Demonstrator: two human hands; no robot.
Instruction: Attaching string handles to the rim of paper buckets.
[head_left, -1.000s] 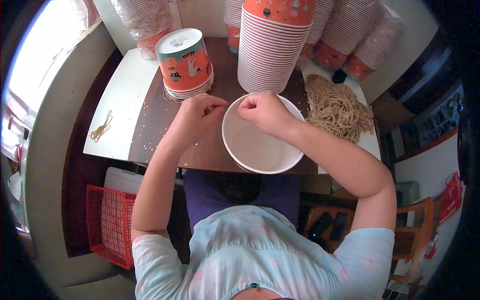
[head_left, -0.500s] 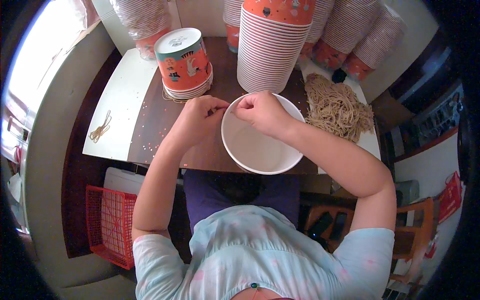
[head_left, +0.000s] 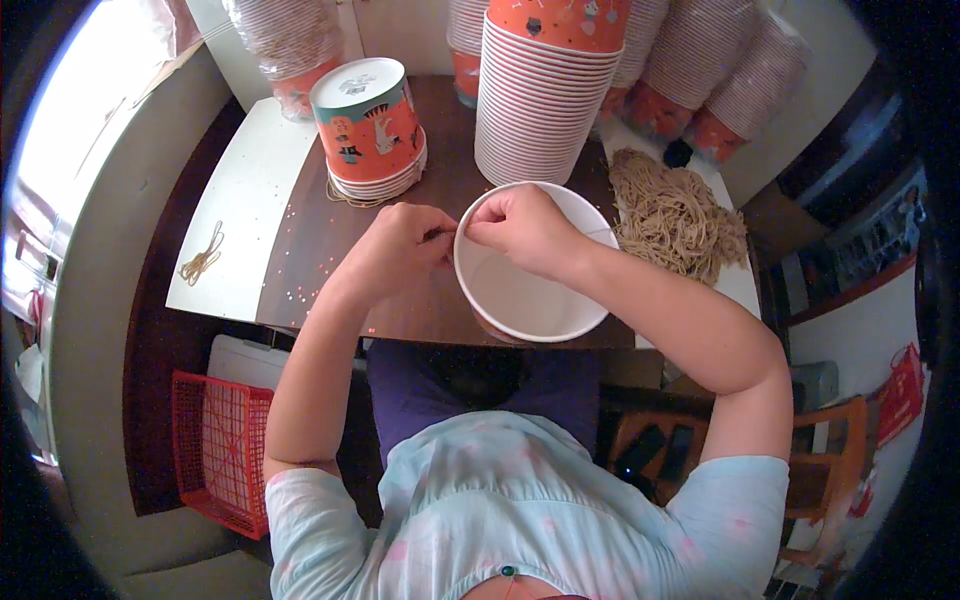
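A white-lined paper bucket [head_left: 530,310] stands at the table's front edge, its opening facing up. My right hand [head_left: 525,232] reaches over the rim, fingers pinched together against the inner left wall. Outside that same wall, my left hand [head_left: 412,250] is closed with its fingertips at the bucket's side. Whatever either hand pinches is too small or hidden to make out. To the right lies a heap of tan cords [head_left: 675,215]. An upside-down orange patterned bucket stack [head_left: 372,130] with cords around its base stands behind my left hand.
A tall stack of nested paper buckets [head_left: 545,110] rises just behind the one in use. Plastic-wrapped bucket stacks [head_left: 700,60] line the back. A small cord bundle [head_left: 203,255] and scattered red bits lie on the left. Below the table's left side is a red basket [head_left: 222,450].
The bucket has shifted slightly right and away from me, with its rim turning a little. My left hand has lowered slightly, while my right hand stays inside the rim.
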